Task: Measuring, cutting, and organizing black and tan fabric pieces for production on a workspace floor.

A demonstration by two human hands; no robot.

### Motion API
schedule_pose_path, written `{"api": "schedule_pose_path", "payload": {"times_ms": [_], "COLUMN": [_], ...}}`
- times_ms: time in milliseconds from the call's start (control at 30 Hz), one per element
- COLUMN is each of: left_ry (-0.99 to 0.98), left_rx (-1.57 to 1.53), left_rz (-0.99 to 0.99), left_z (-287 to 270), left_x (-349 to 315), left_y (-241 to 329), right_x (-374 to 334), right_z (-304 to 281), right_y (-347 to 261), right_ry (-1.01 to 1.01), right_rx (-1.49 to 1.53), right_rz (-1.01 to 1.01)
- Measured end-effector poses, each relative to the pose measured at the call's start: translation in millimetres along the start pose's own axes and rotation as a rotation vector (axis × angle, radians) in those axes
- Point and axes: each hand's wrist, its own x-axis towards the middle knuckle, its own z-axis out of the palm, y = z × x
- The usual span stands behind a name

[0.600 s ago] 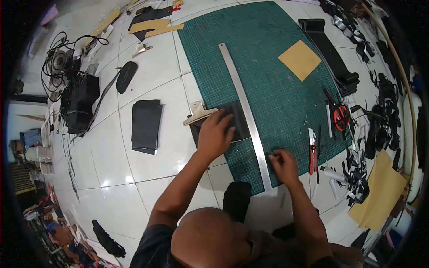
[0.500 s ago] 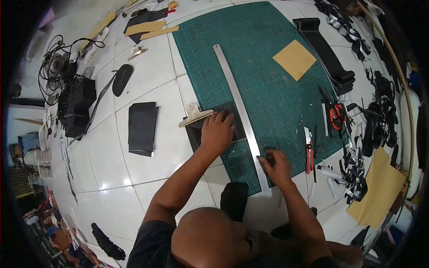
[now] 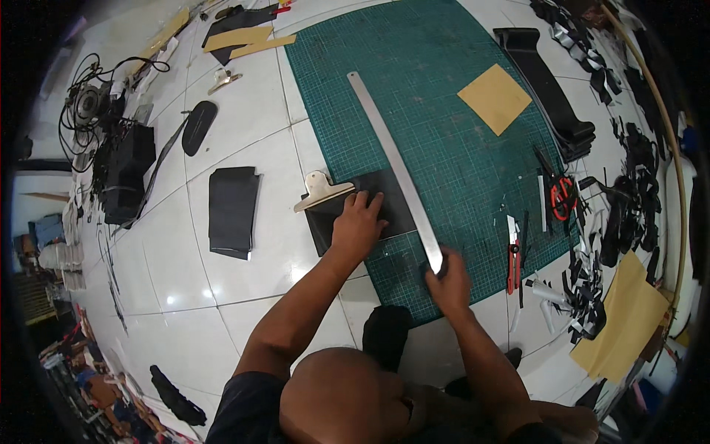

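My left hand (image 3: 357,226) lies with spread fingers on a black sheet (image 3: 398,194) at the mat's left edge. A wide metal bulldog clip (image 3: 324,191) grips the sheet's left end. Across its right part runs a long steel ruler (image 3: 396,159), slanting from far left to near right. My right hand (image 3: 451,281) is closed around the ruler's near end. Something dark shows at those fingers, and I cannot make out what it is. The green cutting mat (image 3: 414,44) lies beneath the ruler and part of the sheet.
To the right lie a red utility knife (image 3: 513,255), red-handled scissors (image 3: 563,198), a tan square (image 3: 495,100), folded black material (image 3: 543,89) and heaped scraps (image 3: 584,303). Left of the mat are stacked black sheets (image 3: 233,213), another clip (image 3: 224,80) and a black oval piece (image 3: 200,128).
My right hand has moved slightly left and closed on the ruler's near end. That end now shows farther up the view. My left hand stays on the sheet.
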Motion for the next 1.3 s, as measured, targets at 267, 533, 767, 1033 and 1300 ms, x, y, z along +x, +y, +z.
{"api": "schedule_pose_path", "payload": {"times_ms": [267, 533, 767, 1033, 1300], "left_ry": [0.016, -0.027, 0.063, -0.097, -0.062], "left_rx": [-0.036, -0.068, 0.117, -0.102, -0.246], "left_rz": [-0.003, -0.012, 0.061, 0.014, -0.094], "left_z": [2.9, -0.1, 23.1, 24.8, 10.7], "left_x": [-1.0, 1.0, -4.0, -5.9, -2.8], "left_y": [-3.6, 0.6, -9.3, -6.7, 0.8], "right_x": [74.5, 130.2, 178.7, 198.4, 210.3], "right_z": [-28.4, -25.4, 57.5, 131.1, 144.5], "right_y": [26.4, -56.1, -189.3, -219.6, -213.5], "right_ry": [0.147, 0.242, -0.28, -0.536, -0.427], "right_rx": [-0.175, -0.246, -0.136, -0.619, -0.438], "right_rz": [-0.154, -0.466, -0.678, -0.758, -0.763]}}
